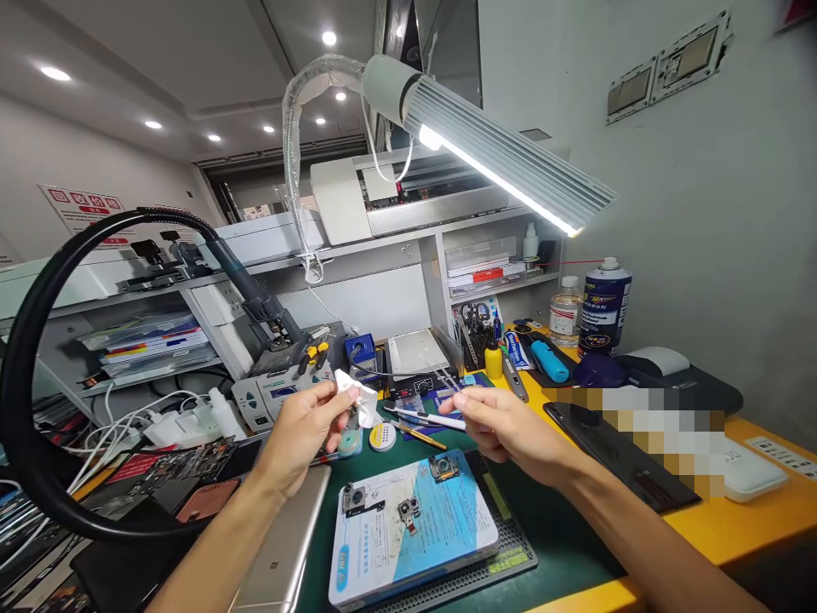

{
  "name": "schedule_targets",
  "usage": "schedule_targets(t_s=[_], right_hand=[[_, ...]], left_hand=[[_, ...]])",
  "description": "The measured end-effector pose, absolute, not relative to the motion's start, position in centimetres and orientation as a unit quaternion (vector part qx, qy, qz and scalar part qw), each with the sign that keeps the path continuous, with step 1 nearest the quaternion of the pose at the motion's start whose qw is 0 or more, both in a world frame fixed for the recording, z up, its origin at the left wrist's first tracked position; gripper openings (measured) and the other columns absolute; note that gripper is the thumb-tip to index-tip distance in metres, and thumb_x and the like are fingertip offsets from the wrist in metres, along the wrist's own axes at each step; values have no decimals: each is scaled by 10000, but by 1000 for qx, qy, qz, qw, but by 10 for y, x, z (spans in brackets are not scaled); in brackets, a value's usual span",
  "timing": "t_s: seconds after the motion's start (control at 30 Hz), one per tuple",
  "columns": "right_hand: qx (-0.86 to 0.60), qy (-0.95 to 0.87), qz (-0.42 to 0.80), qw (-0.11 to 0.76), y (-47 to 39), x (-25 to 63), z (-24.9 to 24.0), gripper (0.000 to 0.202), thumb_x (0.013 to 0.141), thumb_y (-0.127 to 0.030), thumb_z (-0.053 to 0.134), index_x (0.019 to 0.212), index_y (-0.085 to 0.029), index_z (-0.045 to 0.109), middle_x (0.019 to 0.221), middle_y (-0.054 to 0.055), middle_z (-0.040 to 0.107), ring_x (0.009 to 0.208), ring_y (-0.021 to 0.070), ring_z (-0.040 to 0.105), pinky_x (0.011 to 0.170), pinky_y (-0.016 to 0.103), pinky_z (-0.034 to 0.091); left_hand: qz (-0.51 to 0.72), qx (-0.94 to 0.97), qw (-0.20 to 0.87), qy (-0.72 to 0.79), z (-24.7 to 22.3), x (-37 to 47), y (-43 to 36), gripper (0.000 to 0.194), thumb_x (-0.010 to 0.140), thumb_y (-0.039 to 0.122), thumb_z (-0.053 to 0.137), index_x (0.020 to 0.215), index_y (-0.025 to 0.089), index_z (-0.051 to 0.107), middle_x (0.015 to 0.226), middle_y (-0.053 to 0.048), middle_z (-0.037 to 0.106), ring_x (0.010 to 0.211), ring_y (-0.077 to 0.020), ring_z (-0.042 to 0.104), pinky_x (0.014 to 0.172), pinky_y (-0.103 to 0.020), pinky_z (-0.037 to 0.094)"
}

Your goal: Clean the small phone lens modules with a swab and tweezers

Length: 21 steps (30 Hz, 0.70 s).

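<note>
- Nearest the person, a blue-and-white pad [414,528] lies on a black mesh mat [511,553] over the green bench mat [555,519]; three small camera modules [408,509] sit on it; a gold phone [287,545] lies face down just to its left.
- Above the pad, the left hand [299,434] is closed on a small dark part, wrapped in a white wipe [361,400] pinched at the fingertips.
- The right hand [504,426] pinches tweezers [450,379], tips angled up and away; hand and wipe are apart.
- Just beyond lie a white pen [427,417] and two round tins [383,437].
- Further back stand a soldering station [274,392], a yellow bottle [494,362], a blue can [604,306]; a lit lamp [498,157] hangs overhead.
</note>
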State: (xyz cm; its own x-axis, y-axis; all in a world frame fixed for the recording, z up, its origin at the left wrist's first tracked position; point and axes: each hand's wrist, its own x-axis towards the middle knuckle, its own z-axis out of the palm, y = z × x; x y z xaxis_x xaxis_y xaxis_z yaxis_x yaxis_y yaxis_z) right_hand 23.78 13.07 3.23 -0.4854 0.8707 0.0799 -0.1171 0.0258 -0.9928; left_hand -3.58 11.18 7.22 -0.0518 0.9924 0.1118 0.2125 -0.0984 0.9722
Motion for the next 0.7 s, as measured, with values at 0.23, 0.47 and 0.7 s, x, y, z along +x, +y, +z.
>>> schedule_targets(t_s=[0.23, 0.47, 0.7], right_hand=[[-345, -530, 611, 477, 142, 257, 39, 483, 826, -595, 689, 989, -144, 631, 589, -121, 204, 479, 52, 112, 428, 224, 69], [-379, -487, 576, 536, 154, 272, 40, 437, 844, -536, 687, 1017, -140, 625, 578, -128, 182, 469, 47, 103, 411, 206, 77], [-411, -473, 556, 547, 162, 277, 37, 370, 890, -484, 631, 1013, -135, 619, 578, -128, 182, 458, 46, 112, 396, 193, 92]], left_hand=[[421, 609, 359, 568, 79, -44, 124, 443, 781, 469, 740, 1084, 153, 672, 693, -1, 625, 486, -73, 408, 386, -159, 322], [375, 616, 416, 553, 75, -47, 130, 343, 803, 383, 697, 1052, 147, 717, 586, 48, 465, 486, -80, 369, 431, -187, 307], [364, 622, 453, 525, 80, -45, 126, 527, 850, 493, 517, 1131, 98, 725, 745, -46, 560, 608, -147, 500, 480, -254, 392]])
